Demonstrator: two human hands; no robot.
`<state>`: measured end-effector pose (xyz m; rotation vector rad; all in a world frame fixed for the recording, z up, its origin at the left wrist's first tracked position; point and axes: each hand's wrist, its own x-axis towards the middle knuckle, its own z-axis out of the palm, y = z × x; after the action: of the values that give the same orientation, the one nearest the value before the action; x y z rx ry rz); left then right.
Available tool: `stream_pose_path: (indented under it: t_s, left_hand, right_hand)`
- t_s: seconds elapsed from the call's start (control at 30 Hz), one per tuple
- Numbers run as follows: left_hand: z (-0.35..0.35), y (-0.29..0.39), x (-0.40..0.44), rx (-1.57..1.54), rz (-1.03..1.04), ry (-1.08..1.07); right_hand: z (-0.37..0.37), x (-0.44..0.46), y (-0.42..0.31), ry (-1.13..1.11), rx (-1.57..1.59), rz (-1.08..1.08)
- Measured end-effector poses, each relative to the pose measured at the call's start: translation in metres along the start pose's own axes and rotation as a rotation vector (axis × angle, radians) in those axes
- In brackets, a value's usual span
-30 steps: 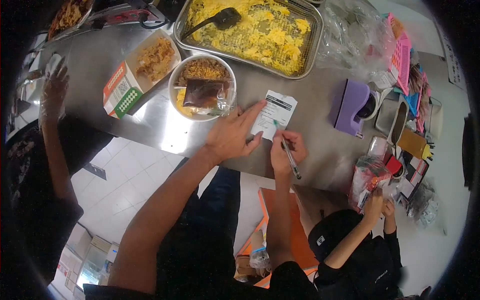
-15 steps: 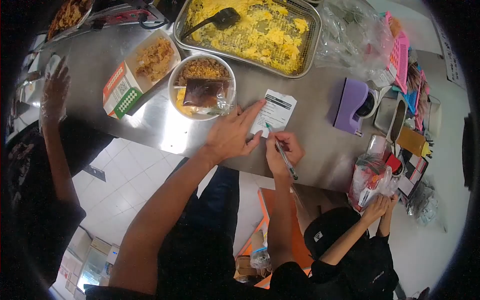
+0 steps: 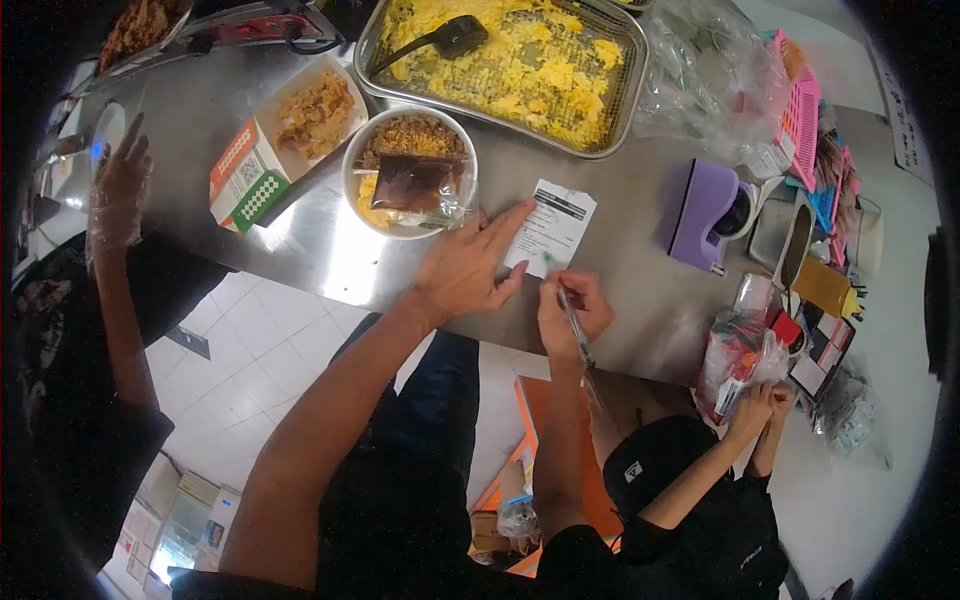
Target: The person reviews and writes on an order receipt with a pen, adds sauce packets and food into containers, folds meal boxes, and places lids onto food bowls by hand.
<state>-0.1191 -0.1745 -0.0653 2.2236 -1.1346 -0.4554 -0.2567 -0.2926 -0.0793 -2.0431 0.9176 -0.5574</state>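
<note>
A printed paper receipt [image 3: 550, 225] lies on the steel counter. My left hand [image 3: 465, 262] rests flat with its fingers apart, the fingertips touching the receipt's left edge. My right hand [image 3: 577, 308] is closed around a pen [image 3: 575, 325], whose tip is at the receipt's lower edge and blurred. Just beyond my left hand stands a white bowl [image 3: 350, 185] holding crumbly brown topping, something yellow and a clear packet of dark sauce [image 3: 410, 185]. To its left is an open paper box [image 3: 262, 170] with fried pieces [image 3: 315, 115] inside.
A wire-lined tray [image 3: 640, 90] of scrambled egg with a black spatula [image 3: 460, 38] sits at the back. A purple tape dispenser [image 3: 695, 215] and pink baskets [image 3: 797, 115] stand right. One person's gloved hand [image 3: 120, 195] is at left; another person's hands [image 3: 760, 410] handle a plastic bag [image 3: 735, 360].
The pen has tilted more upright, and its tip has shifted slightly down and right on the receipt. My left hand stays on the receipt. The person at left has shifted their gloved hand.
</note>
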Motion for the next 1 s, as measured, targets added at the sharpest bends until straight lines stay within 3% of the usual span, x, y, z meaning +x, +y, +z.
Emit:
stream_pose_path:
  t_s: [0.3,0.4,0.5,0.6,0.7,0.8,0.9,1.0]
  left_hand:
    - [-0.003,-0.001,0.000,0.058,0.024,-0.034]
    - [-0.010,0.003,0.003,0.051,-0.109,-0.238]
    - [-0.008,0.001,0.001,0.021,0.004,-0.068]
    - [-0.011,0.003,0.002,0.028,-0.003,-0.082]
    - [-0.002,-0.002,0.000,0.029,0.041,-0.029]
    - [0.001,-0.004,-0.001,0.042,0.045,-0.015]
    - [-0.003,-0.001,0.000,0.063,-0.015,-0.108]
    - [-0.010,0.003,0.001,0.059,-0.018,-0.109]
  right_hand:
    - [-0.001,-0.003,-0.010,-0.065,0.074,0.022]
    - [0.001,-0.006,-0.012,-0.003,0.050,0.077]
    - [0.006,-0.004,-0.029,-0.109,0.041,-0.031]
    - [0.009,-0.010,-0.021,0.032,0.022,0.046]
    - [0.014,-0.017,-0.019,-0.012,0.127,0.060]
    - [0.009,-0.003,-0.016,0.131,-0.037,0.163]
    - [0.003,0.000,-0.035,0.048,-0.004,0.265]
    - [0.000,-0.012,-0.023,0.077,-0.014,0.150]
